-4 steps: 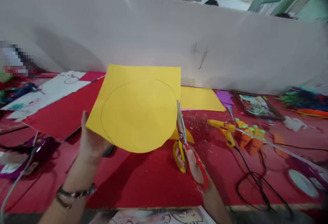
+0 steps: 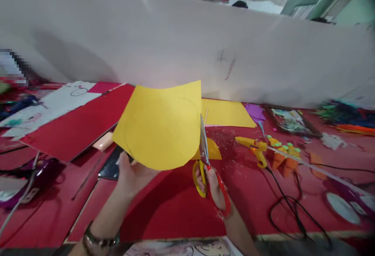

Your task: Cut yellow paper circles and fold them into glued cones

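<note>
The yellow sheet (image 2: pixel 164 127), lower edge rounded, is raised above the red tabletop (image 2: pixel 249 217), near its centre. The left hand (image 2: pixel 134 174) supports the sheet's lower edge from beneath; its grip is partly hidden. The right hand (image 2: pixel 212 187) has its fingers through the red and yellow handles of the scissors (image 2: pixel 205 154), blades at the sheet's right edge. To the right lies a yellow glue gun (image 2: pixel 254 148); at far left, a red sheet (image 2: pixel 79 123)
</note>
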